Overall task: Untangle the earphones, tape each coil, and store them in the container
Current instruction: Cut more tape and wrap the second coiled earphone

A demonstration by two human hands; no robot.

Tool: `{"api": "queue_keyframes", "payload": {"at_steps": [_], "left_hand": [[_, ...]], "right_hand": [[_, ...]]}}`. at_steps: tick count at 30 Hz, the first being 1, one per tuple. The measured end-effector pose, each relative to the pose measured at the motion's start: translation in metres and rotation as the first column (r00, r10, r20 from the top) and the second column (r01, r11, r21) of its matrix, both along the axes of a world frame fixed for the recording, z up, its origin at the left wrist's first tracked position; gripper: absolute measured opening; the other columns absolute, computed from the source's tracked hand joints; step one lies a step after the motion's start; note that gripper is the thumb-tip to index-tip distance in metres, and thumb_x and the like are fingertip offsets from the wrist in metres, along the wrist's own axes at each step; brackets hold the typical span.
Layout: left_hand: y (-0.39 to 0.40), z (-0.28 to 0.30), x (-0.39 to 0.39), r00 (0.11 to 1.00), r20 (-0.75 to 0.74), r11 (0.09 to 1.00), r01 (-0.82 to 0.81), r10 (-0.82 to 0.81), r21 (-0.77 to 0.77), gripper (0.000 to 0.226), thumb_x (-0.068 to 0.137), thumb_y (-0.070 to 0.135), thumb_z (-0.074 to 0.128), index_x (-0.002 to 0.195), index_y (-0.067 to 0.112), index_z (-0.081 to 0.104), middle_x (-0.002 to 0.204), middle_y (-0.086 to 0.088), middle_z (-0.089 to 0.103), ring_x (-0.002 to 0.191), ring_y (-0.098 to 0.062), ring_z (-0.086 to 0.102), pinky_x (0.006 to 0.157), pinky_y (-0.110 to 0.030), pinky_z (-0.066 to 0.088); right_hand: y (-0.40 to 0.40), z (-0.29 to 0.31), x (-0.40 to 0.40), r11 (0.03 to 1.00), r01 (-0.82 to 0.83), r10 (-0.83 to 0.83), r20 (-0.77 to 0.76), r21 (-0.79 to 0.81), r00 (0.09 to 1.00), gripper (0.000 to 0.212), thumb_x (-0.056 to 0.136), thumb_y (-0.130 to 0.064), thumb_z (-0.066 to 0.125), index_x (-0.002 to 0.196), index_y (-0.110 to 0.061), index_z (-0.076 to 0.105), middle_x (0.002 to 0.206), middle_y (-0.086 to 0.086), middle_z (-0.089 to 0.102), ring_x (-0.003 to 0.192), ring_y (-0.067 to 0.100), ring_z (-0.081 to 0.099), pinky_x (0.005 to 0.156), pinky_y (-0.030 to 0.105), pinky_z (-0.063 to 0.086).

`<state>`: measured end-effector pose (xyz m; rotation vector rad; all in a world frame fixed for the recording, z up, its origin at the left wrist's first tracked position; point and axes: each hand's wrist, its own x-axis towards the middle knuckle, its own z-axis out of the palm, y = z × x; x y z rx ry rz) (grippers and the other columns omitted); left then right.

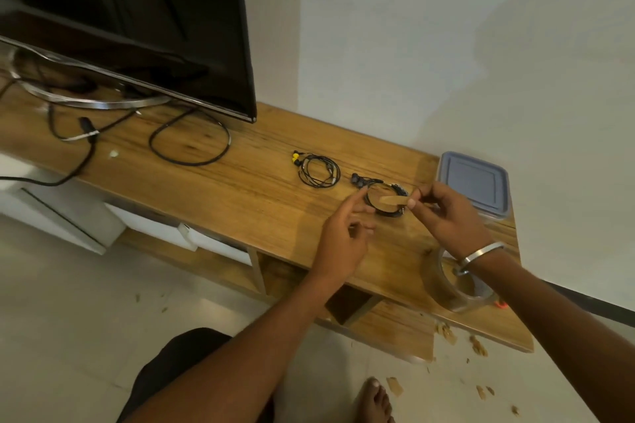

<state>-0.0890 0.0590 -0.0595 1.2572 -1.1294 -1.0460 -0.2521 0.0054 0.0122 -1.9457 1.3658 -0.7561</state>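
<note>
Two coiled earphones lie on the wooden TV stand. The coil with yellow earbuds lies alone to the left. A black coil sits beside it, with a strip of brown tape stretched across it. My right hand pinches the right end of the tape strip at the coil's edge. My left hand hovers at the coil's left side, index finger pointing onto its rim, other fingers loosely curled. A clear container with a blue-grey lid stands shut behind my right hand.
A roll of brown packing tape stands near the stand's front right edge, under my right wrist. A large TV with its stand and loose black cables fills the left. Tape scraps litter the floor.
</note>
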Motion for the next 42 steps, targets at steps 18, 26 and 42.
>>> {"api": "queue_keyframes", "payload": {"at_steps": [18, 26, 42], "left_hand": [[-0.128, 0.025, 0.119, 0.271, 0.957, 0.978, -0.143, -0.106, 0.149, 0.040, 0.089, 0.036, 0.064, 0.124, 0.017, 0.061, 0.127, -0.003, 0.055, 0.119, -0.024, 0.047, 0.097, -0.041, 0.035], [-0.137, 0.020, 0.133, 0.200, 0.972, 0.991, -0.025, -0.127, 0.135, 0.049, 0.088, 0.038, 0.063, 0.135, 0.029, 0.051, 0.139, 0.000, 0.035, 0.128, -0.023, 0.032, 0.103, -0.045, 0.031], [-0.135, 0.010, 0.130, 0.080, 0.989, 0.989, 0.090, -0.121, 0.114, 0.022, 0.097, 0.008, 0.047, 0.119, 0.015, 0.045, 0.118, -0.008, 0.056, 0.109, -0.025, 0.048, 0.090, -0.040, 0.038]], "right_hand": [[-0.003, -0.022, 0.026, 0.982, -0.179, 0.180, 0.015, -0.052, 0.984, 0.004, 0.084, -0.028, 0.062, 0.084, -0.024, 0.061, 0.085, -0.006, 0.061, 0.082, 0.008, 0.056, 0.067, 0.013, 0.047], [-0.003, -0.034, 0.031, 0.970, -0.232, 0.238, 0.088, -0.074, 0.967, 0.028, 0.077, -0.048, 0.052, 0.083, -0.023, 0.062, 0.084, -0.008, 0.060, 0.082, 0.010, 0.057, 0.066, 0.014, 0.047], [-0.001, -0.038, 0.028, 0.973, -0.227, 0.232, 0.149, -0.045, 0.961, 0.026, 0.076, -0.046, 0.053, 0.082, -0.023, 0.062, 0.084, -0.006, 0.060, 0.082, 0.010, 0.057, 0.066, 0.013, 0.047]]}}
